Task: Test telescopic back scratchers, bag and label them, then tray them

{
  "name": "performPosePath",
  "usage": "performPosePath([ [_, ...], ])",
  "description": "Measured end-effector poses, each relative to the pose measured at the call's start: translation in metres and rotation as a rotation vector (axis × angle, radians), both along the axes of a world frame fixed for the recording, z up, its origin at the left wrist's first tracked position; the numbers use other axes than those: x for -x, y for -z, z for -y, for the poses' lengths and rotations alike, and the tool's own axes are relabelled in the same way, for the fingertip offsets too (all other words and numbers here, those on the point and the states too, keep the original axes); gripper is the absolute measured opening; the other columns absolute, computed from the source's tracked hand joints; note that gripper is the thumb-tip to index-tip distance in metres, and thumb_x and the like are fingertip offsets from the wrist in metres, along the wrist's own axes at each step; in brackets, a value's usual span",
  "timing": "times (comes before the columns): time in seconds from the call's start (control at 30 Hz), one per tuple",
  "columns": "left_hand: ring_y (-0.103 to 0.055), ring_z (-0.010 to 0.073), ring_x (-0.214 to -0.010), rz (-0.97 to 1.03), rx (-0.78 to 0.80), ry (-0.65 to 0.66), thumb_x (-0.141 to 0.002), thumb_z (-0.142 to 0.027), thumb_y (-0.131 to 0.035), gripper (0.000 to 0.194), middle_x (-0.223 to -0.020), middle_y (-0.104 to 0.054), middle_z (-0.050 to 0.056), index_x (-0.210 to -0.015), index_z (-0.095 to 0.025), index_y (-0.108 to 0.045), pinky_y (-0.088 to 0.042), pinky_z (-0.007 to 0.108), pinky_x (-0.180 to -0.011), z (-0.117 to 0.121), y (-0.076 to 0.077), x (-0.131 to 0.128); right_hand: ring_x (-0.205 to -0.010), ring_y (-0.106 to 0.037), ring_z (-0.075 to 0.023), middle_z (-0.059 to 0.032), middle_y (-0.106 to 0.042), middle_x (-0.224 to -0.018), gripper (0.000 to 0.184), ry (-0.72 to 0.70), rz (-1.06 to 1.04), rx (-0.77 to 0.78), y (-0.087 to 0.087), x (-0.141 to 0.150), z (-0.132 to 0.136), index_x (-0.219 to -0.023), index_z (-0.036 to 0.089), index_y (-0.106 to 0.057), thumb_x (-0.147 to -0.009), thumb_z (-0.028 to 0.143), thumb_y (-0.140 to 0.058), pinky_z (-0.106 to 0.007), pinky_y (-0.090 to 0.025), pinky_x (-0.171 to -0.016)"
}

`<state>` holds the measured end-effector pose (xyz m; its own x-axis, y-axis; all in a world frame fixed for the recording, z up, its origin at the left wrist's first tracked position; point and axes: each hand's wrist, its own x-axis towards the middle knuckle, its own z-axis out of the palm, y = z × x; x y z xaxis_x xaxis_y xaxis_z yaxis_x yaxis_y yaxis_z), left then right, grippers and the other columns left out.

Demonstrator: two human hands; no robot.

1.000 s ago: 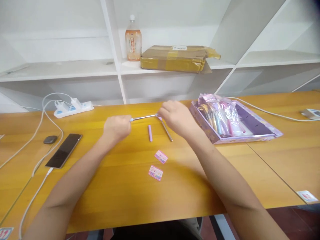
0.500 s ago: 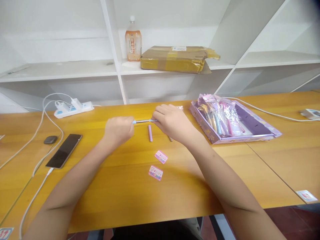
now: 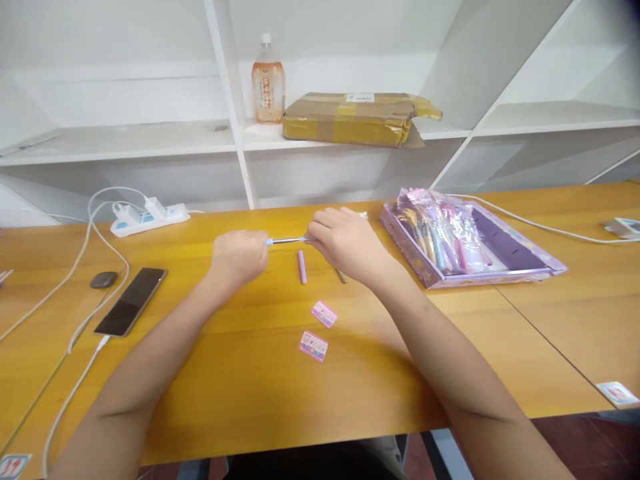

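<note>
Gripping a slim rod [image 3: 287, 241], both hands [image 3: 240, 258] [image 3: 343, 237] curled tight, its ends hidden, silver stick [image 3: 343, 277] partly blocked

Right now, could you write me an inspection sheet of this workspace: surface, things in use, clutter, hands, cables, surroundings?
Surface: wooden table, a seam towards the right.
Things in use: slim rod between the hands; purple stick and two pink-edged cards lying nearby.
Clutter: phone at left; purple box with wrapped items at right.
Hands: left hand and right hand, both gripping the rod.
Cables: white cable plugged into the phone; power strip behind.
Surroundings: white shelves with bottle and taped carton.
</note>
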<state>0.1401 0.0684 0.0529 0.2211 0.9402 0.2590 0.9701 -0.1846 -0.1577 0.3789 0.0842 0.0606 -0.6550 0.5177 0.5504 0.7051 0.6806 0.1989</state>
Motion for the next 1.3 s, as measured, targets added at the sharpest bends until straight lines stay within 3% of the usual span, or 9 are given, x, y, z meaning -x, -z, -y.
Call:
performPosePath([
  [0.1, -0.063, 0.0253, -0.075, 0.0, -0.014, -0.047, -0.092, -0.021, -0.047, 0.023, -0.079, -0.069, 0.01, -0.079, -0.021, -0.066, -0.022, 0.035, -0.061, -0.012, -0.003, 0.014, -0.084, -0.051, -0.0222, -0.0073, -0.07, -0.092, 0.023, 0.038, -0.02, 0.001, -0.004, -0.012, -0.012, -0.087, 0.019, -0.067, -0.106, 0.015, -0.054, -0.036, -0.029, -0.076],
  [0.17, -0.061, 0.0249, -0.079, 0.007, -0.054, -0.084, -0.091, -0.024, -0.047, 0.022, -0.082, -0.07, 0.009, -0.078, -0.021, -0.065, -0.024, 0.035, -0.063, -0.023, -0.01, 0.043, -0.087, -0.054, -0.0233, -0.008, -0.071, -0.092, 0.021, 0.093, -0.052, 0.014, -0.009, -0.041, -0.027, -0.087, 0.02, -0.069, -0.103, 0.014, -0.057, -0.036, -0.031, -0.078],
  [0.33, -0.05, 0.0214, -0.082, -0.015, -0.257, -0.175, -0.087, -0.029, -0.045, 0.018, -0.079, -0.063, 0.007, -0.072, -0.021, -0.05, -0.03, 0.032, -0.072, -0.039, -0.033, 0.152, -0.091, -0.061, -0.0248, -0.01, -0.074, -0.091, 0.013, 0.439, -0.384, -0.033, -0.014, -0.173, -0.061, -0.086, 0.023, -0.074, -0.091, 0.012, -0.068, -0.036, -0.042, -0.083],
  [0.4, -0.048, 0.0209, -0.082, -0.054, -0.254, -0.223, -0.09, -0.031, -0.04, 0.022, -0.077, -0.062, 0.005, -0.072, -0.022, -0.048, -0.03, 0.03, -0.073, -0.039, -0.037, 0.175, -0.092, -0.064, -0.0256, -0.0108, -0.076, -0.092, 0.019, 0.576, -0.453, -0.053, -0.008, -0.216, -0.067, -0.089, 0.024, -0.076, -0.09, 0.007, -0.067, -0.039, -0.043, -0.089],
  [0.47, -0.048, 0.0206, -0.085, -0.083, -0.235, -0.22, -0.092, -0.031, -0.039, 0.023, -0.078, -0.062, 0.005, -0.073, -0.021, -0.047, -0.029, 0.029, -0.073, -0.037, -0.037, 0.178, -0.093, -0.064, -0.0266, -0.012, -0.077, -0.093, 0.021, 0.64, -0.459, -0.055, -0.001, -0.239, -0.07, -0.089, 0.024, -0.077, -0.089, 0.005, -0.068, -0.039, -0.044, -0.088],
  [0.7, -0.048, 0.0189, -0.083, -0.057, -0.204, -0.117, -0.093, -0.026, -0.039, 0.021, -0.079, -0.063, 0.004, -0.073, -0.021, -0.043, -0.029, 0.029, -0.072, -0.039, -0.032, 0.154, -0.093, -0.065, -0.025, -0.0118, -0.077, -0.093, 0.017, 0.6, -0.43, -0.045, 0.007, -0.242, -0.068, -0.093, 0.023, -0.079, -0.091, 0.007, -0.072, -0.035, -0.047, -0.085],
  [0.97, -0.051, 0.0188, -0.081, -0.093, -0.224, -0.134, -0.094, -0.027, -0.036, 0.024, -0.078, -0.063, 0.004, -0.073, -0.021, -0.046, -0.027, 0.031, -0.07, -0.039, -0.033, 0.157, -0.09, -0.063, -0.0248, -0.0099, -0.075, -0.092, 0.006, 0.587, -0.507, 0.05, 0.001, -0.239, -0.06, -0.089, 0.024, -0.078, -0.086, 0.02, -0.081, -0.037, -0.046, -0.086],
  [1.3, -0.044, 0.0207, -0.08, -0.095, -0.212, -0.202, -0.094, -0.028, -0.041, 0.022, -0.081, -0.058, 0.004, -0.077, -0.021, -0.052, -0.023, 0.032, -0.068, -0.039, -0.038, 0.153, -0.091, -0.061, -0.0249, -0.0115, -0.075, -0.093, 0.002, 0.543, -0.486, 0.006, 0.001, -0.237, -0.061, -0.089, 0.023, -0.078, -0.088, 0.025, -0.079, -0.038, -0.044, -0.085],
])
